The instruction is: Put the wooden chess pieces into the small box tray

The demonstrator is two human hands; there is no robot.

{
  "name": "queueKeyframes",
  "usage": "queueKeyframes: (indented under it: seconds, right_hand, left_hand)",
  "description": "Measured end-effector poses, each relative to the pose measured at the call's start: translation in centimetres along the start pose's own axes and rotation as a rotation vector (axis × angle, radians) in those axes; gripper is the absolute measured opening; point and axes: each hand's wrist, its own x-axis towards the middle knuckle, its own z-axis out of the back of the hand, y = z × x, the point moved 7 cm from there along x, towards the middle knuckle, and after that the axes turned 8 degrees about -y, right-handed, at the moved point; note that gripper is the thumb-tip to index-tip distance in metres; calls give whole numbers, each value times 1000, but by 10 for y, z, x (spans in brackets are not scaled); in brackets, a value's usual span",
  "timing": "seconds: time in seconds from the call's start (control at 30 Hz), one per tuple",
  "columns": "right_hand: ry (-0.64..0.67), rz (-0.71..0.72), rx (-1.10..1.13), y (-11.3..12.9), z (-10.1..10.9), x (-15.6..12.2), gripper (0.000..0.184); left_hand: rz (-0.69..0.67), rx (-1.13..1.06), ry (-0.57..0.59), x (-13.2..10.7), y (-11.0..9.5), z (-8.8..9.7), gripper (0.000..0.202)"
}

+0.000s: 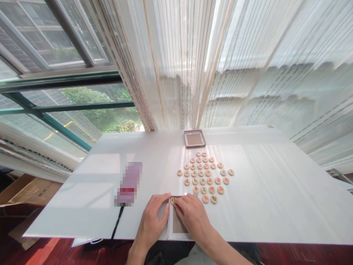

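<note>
A shallow box (180,224) with a brown inner floor and pale walls lies at the table's near edge. My left hand (153,217) grips its left wall, thumb and fingers closed around the upper left corner. A round wooden xiangqi piece (173,200) with a dark character sits in that far left corner. My right hand (193,213) reaches over the box, its fingertips closed at the right side of this piece and partly covering it. Several more xiangqi pieces (201,173), marked in red or black, lie flat in loose rows beyond the right hand.
A box lid (195,146) or second tray lies at the table's far side. Left of the pieces is a blurred purple object (131,184) with a black strap (117,222). The white table (275,191) ends at curtains (182,73) and a window (96,110).
</note>
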Motion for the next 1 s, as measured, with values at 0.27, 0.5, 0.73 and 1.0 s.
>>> queueKeyframes:
  seconds: [0.27, 0.5, 0.73, 1.0]
  right_hand:
    - [-2, 5, -11, 2, 2, 1, 19]
    - [71, -8, 53, 8, 12, 3, 13]
    - [-78, -2, 294, -4, 56, -10, 15]
    - [-221, -47, 269, -71, 103, -55, 28]
  left_hand:
    - [-5, 3, 10, 0, 2, -1, 28]
    - [-9, 20, 2, 1, 1, -1, 28]
    - [-23, 17, -2, 0, -1, -1, 30]
    - [-29, 29, -33, 1, -4, 1, 29]
